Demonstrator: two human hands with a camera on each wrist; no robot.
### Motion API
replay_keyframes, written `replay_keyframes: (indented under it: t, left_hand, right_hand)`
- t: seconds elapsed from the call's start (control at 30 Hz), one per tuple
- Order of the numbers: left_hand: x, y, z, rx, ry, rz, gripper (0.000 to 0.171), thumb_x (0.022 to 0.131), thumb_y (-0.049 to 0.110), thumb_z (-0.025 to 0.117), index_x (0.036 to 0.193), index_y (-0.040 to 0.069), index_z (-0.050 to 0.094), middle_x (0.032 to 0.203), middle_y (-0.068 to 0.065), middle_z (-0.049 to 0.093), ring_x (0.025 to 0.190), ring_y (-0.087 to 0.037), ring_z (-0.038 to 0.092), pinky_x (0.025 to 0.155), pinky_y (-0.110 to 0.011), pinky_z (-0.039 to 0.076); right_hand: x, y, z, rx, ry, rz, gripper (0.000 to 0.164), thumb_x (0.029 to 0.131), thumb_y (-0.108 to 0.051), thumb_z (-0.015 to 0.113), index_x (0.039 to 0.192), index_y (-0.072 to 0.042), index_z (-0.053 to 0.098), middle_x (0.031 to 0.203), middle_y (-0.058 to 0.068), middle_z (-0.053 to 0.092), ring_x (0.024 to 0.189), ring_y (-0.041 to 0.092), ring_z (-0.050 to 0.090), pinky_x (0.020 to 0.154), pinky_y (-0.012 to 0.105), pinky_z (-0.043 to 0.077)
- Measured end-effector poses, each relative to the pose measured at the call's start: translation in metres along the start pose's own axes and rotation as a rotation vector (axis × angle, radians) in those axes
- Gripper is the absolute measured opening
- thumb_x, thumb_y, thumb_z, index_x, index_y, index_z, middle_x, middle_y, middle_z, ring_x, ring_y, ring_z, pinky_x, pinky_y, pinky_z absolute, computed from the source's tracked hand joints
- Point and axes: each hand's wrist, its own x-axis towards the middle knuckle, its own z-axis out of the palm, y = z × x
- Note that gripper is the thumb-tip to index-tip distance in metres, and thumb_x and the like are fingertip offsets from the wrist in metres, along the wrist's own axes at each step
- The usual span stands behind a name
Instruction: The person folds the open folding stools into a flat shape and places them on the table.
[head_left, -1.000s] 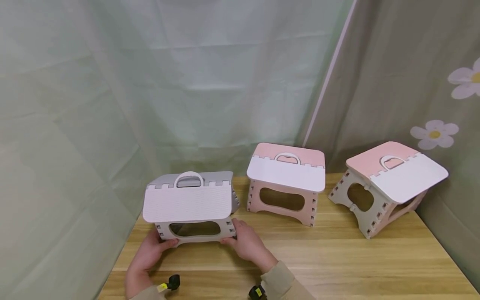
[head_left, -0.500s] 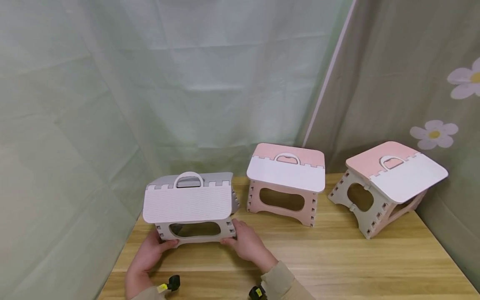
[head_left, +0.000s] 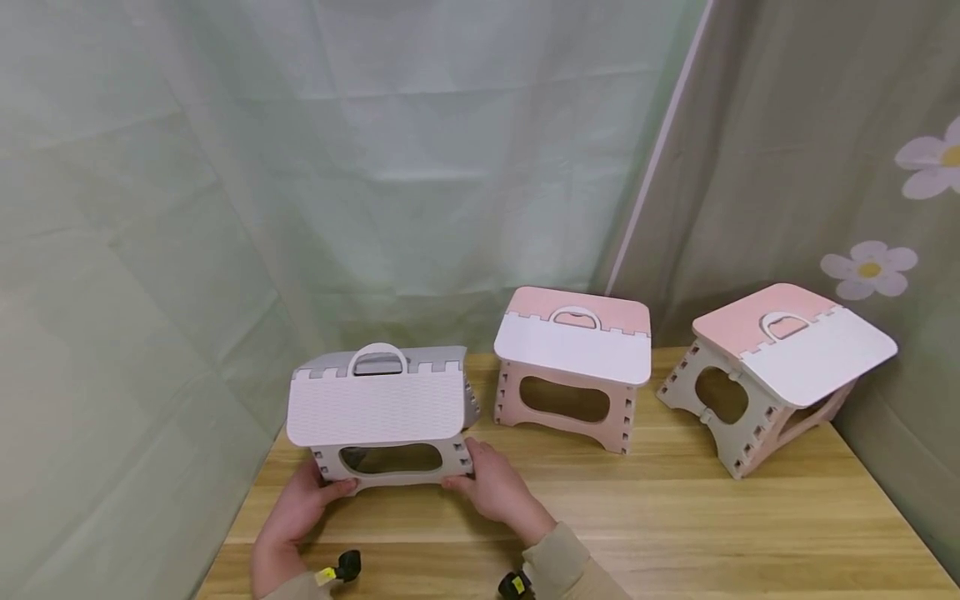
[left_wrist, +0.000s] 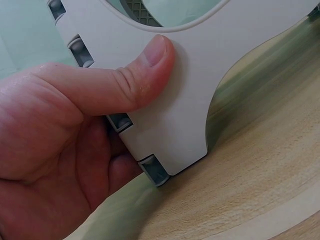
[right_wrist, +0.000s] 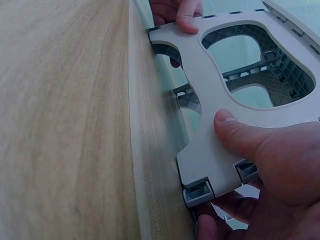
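Note:
A grey and white folding step stool [head_left: 375,408] stands at the left of the table, its top slightly bent along the middle seam and its white handle raised. My left hand [head_left: 296,504] grips the stool's lower left leg corner; in the left wrist view the thumb presses the front of the white leg panel [left_wrist: 185,95] while the fingers curl behind it. On the opposite corner my right hand [head_left: 495,487] holds the same panel, its thumb on the front face in the right wrist view and its fingers behind the edge.
A pink and white folding stool [head_left: 573,342] stands upright right of the grey one. Farther right is another pink and white stool [head_left: 795,350], turned at an angle. All are on a wooden table [head_left: 675,533]. Pale curtains [head_left: 450,167] hang behind and beside it.

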Motion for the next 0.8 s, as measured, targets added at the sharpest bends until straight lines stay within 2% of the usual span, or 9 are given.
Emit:
replay_keyframes:
  t: [0.17, 0.37, 0.67, 0.8]
  left_hand:
    - [0.0004, -0.0010, 0.0012, -0.014, 0.009, 0.021, 0.067, 0.096, 0.016, 0.082, 0.147, -0.009, 0.047, 0.144, -0.025, 0.060, 0.121, -0.019, 0.057, 0.097, -0.017, 0.043]
    - [0.0014, -0.0025, 0.0021, -0.018, 0.012, 0.014, 0.068, 0.095, 0.016, 0.083, 0.148, -0.007, 0.048, 0.145, -0.024, 0.060, 0.125, -0.022, 0.056, 0.097, -0.014, 0.040]
    - [0.0030, 0.0007, 0.0017, -0.006, -0.009, 0.048, 0.069, 0.096, 0.018, 0.082, 0.149, -0.009, 0.047, 0.147, -0.025, 0.058, 0.125, -0.024, 0.056, 0.098, -0.016, 0.042]
    - [0.0012, -0.0023, 0.0027, 0.007, -0.005, 0.041, 0.068, 0.096, 0.019, 0.082, 0.149, -0.008, 0.047, 0.147, -0.024, 0.059, 0.127, -0.026, 0.056, 0.099, -0.018, 0.042]
  right_hand:
    - [0.0000, 0.0000, -0.0007, 0.008, -0.002, 0.006, 0.051, 0.096, -0.041, 0.081, 0.131, -0.008, 0.063, 0.107, 0.000, 0.065, 0.096, 0.018, 0.062, 0.086, 0.042, 0.054]
    - [0.0006, 0.0019, -0.0014, 0.014, -0.004, 0.013, 0.050, 0.096, -0.041, 0.081, 0.129, -0.008, 0.064, 0.109, 0.002, 0.067, 0.100, 0.020, 0.063, 0.089, 0.044, 0.054]
    - [0.0013, 0.0027, -0.0028, 0.036, -0.007, 0.036, 0.063, 0.096, -0.039, 0.081, 0.142, -0.002, 0.060, 0.113, 0.004, 0.067, 0.101, 0.021, 0.062, 0.090, 0.045, 0.053]
    - [0.0004, 0.0024, 0.0000, 0.043, 0.002, 0.021, 0.059, 0.095, -0.038, 0.082, 0.140, -0.005, 0.062, 0.113, 0.003, 0.069, 0.102, 0.020, 0.064, 0.091, 0.044, 0.053]
